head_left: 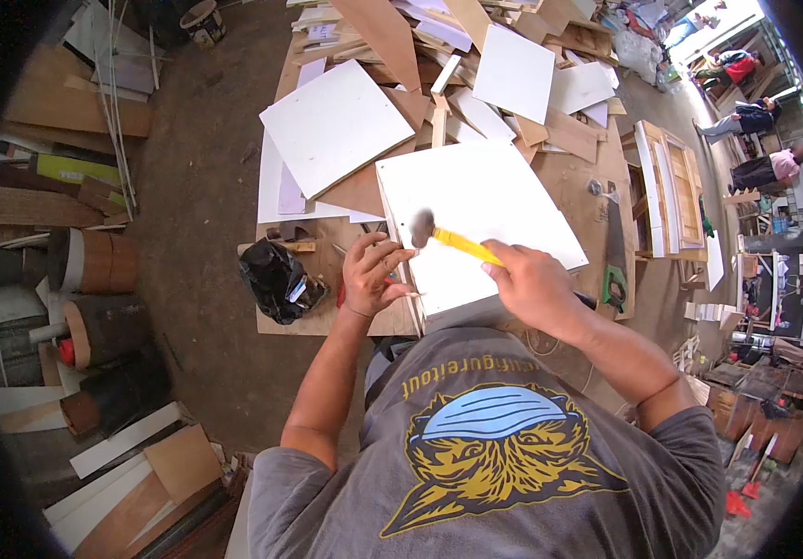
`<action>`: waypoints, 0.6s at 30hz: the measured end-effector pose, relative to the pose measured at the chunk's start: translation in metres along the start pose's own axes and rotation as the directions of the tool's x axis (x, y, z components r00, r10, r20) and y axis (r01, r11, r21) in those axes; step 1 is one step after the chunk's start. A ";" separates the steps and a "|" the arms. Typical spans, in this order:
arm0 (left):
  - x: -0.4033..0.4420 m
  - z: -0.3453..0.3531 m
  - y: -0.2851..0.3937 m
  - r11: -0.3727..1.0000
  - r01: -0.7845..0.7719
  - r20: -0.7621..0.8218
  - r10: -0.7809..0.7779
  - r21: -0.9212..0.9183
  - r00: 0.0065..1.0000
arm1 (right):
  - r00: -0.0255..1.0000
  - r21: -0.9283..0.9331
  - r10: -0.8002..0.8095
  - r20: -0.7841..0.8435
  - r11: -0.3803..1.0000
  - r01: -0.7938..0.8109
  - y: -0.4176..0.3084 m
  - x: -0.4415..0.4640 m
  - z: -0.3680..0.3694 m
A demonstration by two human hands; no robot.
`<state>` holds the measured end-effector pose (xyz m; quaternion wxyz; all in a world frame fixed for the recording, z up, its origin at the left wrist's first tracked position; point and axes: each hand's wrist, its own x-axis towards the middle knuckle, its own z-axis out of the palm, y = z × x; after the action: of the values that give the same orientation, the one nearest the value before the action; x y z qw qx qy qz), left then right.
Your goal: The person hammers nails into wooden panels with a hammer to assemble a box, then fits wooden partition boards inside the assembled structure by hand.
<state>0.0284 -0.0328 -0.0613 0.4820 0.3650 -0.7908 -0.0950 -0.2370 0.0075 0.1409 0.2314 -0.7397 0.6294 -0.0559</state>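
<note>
I grip the yellow-handled hammer (pixel 462 244) in my right hand (pixel 529 281), its head above the white panel (pixel 499 200) near the left edge, where my left hand (pixel 375 273) curls, whether pinching anything I cannot tell.

Wooden workbench (pixel 576 197), white panels (pixel 337 129), wood offcuts (pixel 378 42), green-handled saw (pixel 615 244), black bag, probably plastic (pixel 276 281).
</note>
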 end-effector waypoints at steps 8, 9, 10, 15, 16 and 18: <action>-0.003 0.001 -0.004 1.000 0.008 0.008 -0.008 -0.014 1.000 | 1.000 0.076 -0.018 -0.006 0.997 0.018 0.002 0.003 0.000; -0.003 0.001 -0.005 1.000 0.008 0.009 -0.008 -0.027 1.000 | 0.998 0.033 -0.007 0.055 0.999 0.005 0.001 0.002 0.000; -0.003 0.001 -0.005 0.999 0.009 0.012 -0.008 -0.039 1.000 | 1.000 0.071 -0.007 0.019 0.997 0.006 0.000 0.001 -0.001; -0.004 -0.001 -0.003 0.998 0.030 0.005 -0.030 -0.063 1.000 | 0.999 -0.009 -0.029 -0.014 1.000 0.029 0.001 -0.003 0.004; -0.004 -0.002 -0.003 0.997 0.030 0.010 -0.029 -0.073 1.000 | 0.999 -0.005 -0.036 -0.016 0.999 0.036 0.002 -0.002 0.004; -0.003 -0.002 -0.003 0.995 0.030 0.013 -0.029 -0.095 0.999 | 0.998 -0.004 -0.053 -0.021 0.999 0.053 0.006 0.001 0.002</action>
<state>0.0324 -0.0327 -0.0636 0.4927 0.3526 -0.7828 -0.1419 -0.2415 0.0060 0.1365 0.2220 -0.7560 0.6119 -0.0686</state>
